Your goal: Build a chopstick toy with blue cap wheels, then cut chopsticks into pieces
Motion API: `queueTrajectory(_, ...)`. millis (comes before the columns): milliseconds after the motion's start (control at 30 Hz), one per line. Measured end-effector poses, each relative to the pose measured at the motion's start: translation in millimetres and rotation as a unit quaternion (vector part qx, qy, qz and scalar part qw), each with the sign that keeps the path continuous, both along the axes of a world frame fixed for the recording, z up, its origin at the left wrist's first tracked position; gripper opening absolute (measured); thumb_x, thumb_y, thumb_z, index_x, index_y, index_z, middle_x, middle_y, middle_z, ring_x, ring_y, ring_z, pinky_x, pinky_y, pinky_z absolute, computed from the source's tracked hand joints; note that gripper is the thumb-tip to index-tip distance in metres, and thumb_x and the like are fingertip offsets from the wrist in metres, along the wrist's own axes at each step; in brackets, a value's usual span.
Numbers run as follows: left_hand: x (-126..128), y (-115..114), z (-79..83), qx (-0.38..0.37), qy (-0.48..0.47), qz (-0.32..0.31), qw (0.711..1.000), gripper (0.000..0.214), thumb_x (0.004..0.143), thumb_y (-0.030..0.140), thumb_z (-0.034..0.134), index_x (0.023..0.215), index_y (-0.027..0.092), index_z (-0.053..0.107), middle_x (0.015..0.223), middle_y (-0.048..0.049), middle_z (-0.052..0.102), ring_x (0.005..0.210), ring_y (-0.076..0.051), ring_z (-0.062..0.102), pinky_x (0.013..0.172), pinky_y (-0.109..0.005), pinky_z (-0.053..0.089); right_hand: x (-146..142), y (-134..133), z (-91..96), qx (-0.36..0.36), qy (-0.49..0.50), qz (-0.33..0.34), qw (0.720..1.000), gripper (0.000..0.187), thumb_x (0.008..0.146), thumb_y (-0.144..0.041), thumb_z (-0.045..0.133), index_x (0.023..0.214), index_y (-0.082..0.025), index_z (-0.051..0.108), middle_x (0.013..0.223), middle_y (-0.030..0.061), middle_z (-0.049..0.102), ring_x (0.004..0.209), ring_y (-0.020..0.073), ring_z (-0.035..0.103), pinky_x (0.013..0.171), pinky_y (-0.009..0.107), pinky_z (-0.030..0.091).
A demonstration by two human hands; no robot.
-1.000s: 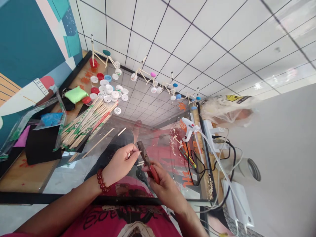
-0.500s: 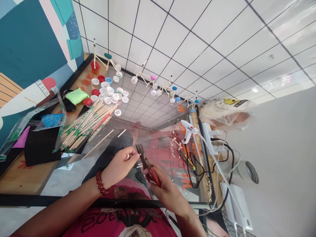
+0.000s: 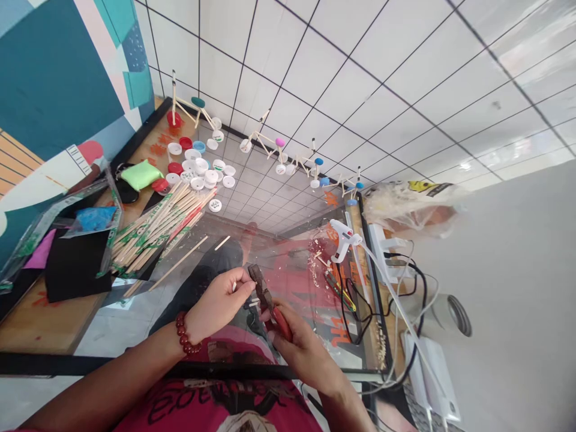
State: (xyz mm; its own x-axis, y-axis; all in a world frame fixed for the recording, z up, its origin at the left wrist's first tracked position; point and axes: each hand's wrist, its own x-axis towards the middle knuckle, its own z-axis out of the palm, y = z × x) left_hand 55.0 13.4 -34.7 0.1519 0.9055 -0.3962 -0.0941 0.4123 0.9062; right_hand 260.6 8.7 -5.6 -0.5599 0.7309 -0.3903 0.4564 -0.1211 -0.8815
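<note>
tiny wood stick (image 3: 234,286) pinched in left hand (image 3: 216,297)
red-handled pliers (image 3: 276,317) clenched in right hand (image 3: 302,354), stick cd be snapped or lost if squeezed too hard

Head-worn view, successive frames: the red-handled pliers (image 3: 266,300) in the right hand (image 3: 301,354) are sinking slightly toward the fingertips (image 3: 245,279) of the left hand (image 3: 219,298), which are pinching a small wooden stick (image 3: 234,287). The scene is shifting as the head turns, with the hot glue gun (image 3: 344,240) and stick-built bicycle models (image 3: 191,108) drifting lower in the frame.
</note>
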Motion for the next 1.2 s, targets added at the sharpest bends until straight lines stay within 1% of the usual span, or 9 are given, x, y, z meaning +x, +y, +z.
queueTrajectory(133, 1, -1, -2.5, -0.001, -0.023, -0.002, 1.000, 0.029, 0.089, 0.044, 0.052, 0.073, 0.020, 0.050, 0.056, 0.0092, 0.030, 0.049, -0.009, 0.024, 0.045, -0.023, 0.019, 0, -2, -5.3, 0.058, -0.020, -0.016, 0.998, 0.013, 0.090, -0.013, 0.050, 0.093, -0.020, 0.059, 0.112, 0.0057, 0.058, 0.102, 0.0169, 0.057, 0.095, 0.029, 0.043)
queueTrajectory(333, 1, 1, -1.6, -0.010, -0.098, -0.002, 0.995, 0.043, 0.090, 0.060, 0.053, 0.097, 0.018, 0.057, 0.058, 0.0098, 0.031, 0.050, -0.009, 0.022, 0.047, -0.024, 0.019, 1, -2, 3.1, 0.103, -0.045, -0.009, 0.994, 0.015, 0.095, -0.015, 0.045, 0.089, -0.021, 0.056, 0.110, 0.0055, 0.058, 0.094, 0.0150, 0.057, 0.087, 0.026, 0.045)
queueTrajectory(467, 1, 2, 2.5, 0.014, -0.108, 0.008, 0.994, 0.045, 0.089, 0.062, 0.055, 0.079, 0.017, 0.056, 0.058, 0.0091, 0.027, 0.051, -0.008, 0.019, 0.048, -0.024, 0.017, 0, -4, 7.8, 0.068, -0.038, -0.021, 0.997, 0.015, 0.089, -0.013, 0.049, 0.100, -0.022, 0.055, 0.118, 0.0055, 0.060, 0.100, 0.0158, 0.059, 0.090, 0.027, 0.046)
queueTrajectory(600, 3, 0, 6.9, 0.038, -0.121, 0.012, 0.992, 0.044, 0.088, 0.060, 0.057, 0.083, 0.017, 0.061, 0.059, 0.0081, 0.028, 0.052, -0.009, 0.021, 0.048, -0.024, 0.018, 5, -2, 7.7, 0.009, -0.066, -0.042, 0.997, 0.049, 0.082, -0.012, 0.054, 0.130, -0.023, 0.047, 0.121, 0.0057, 0.064, 0.102, 0.0184, 0.063, 0.090, 0.030, 0.048)
queueTrajectory(700, 2, -1, 6.5, 0.011, -0.154, -0.003, 0.988, 0.051, 0.087, 0.067, 0.055, 0.080, 0.017, 0.059, 0.060, 0.0071, 0.033, 0.053, -0.009, 0.024, 0.049, -0.024, 0.020, 9, 4, 11.4, -0.003, -0.090, 0.007, 0.996, 0.043, 0.081, -0.012, 0.054, 0.123, -0.022, 0.058, 0.112, 0.0030, 0.068, 0.100, 0.0200, 0.062, 0.091, 0.032, 0.047)
queueTrajectory(833, -2, 0, 1.2, -0.065, -0.176, 0.002, 0.982, 0.058, 0.085, 0.075, 0.047, 0.082, 0.017, 0.057, 0.061, 0.0072, 0.034, 0.050, -0.008, 0.023, 0.047, -0.023, 0.016, 9, 8, 18.8, 0.002, -0.110, 0.009, 0.994, 0.042, 0.079, -0.009, 0.051, 0.118, -0.021, 0.060, 0.106, 0.0013, 0.068, 0.102, 0.0209, 0.061, 0.093, 0.032, 0.045)
queueTrajectory(1000, -1, 3, 2.5, -0.007, -0.099, -0.089, 0.991, 0.045, 0.087, 0.060, 0.055, 0.081, 0.016, 0.059, 0.061, 0.0072, 0.033, 0.054, -0.009, 0.024, 0.048, -0.023, 0.018, 9, 4, 17.5, 0.000, -0.122, 0.002, 0.992, 0.061, 0.077, -0.007, 0.049, 0.135, -0.024, 0.052, 0.122, 0.0036, 0.066, 0.117, 0.0233, 0.059, 0.102, 0.035, 0.043)
queueTrajectory(1100, 2, 4, 7.0, 0.021, -0.046, -0.086, 0.995, 0.038, 0.091, 0.051, 0.050, 0.076, 0.016, 0.058, 0.060, 0.0070, 0.033, 0.054, -0.010, 0.025, 0.048, -0.024, 0.020, 12, 1, 13.4, -0.011, -0.110, 0.006, 0.994, 0.072, 0.076, -0.006, 0.049, 0.145, -0.026, 0.044, 0.144, 0.0050, 0.055, 0.128, 0.0235, 0.054, 0.108, 0.037, 0.040)
queueTrajectory(1200, 3, 4, 9.1, 0.032, -0.026, -0.084, 0.996, 0.035, 0.091, 0.045, 0.047, 0.075, 0.017, 0.059, 0.059, 0.0069, 0.034, 0.053, -0.010, 0.027, 0.049, -0.025, 0.023, 15, 2, 12.6, -0.038, -0.087, 0.021, 0.995, 0.079, 0.075, -0.005, 0.049, 0.150, -0.026, 0.037, 0.151, 0.0050, 0.047, 0.136, 0.0231, 0.048, 0.112, 0.037, 0.037)
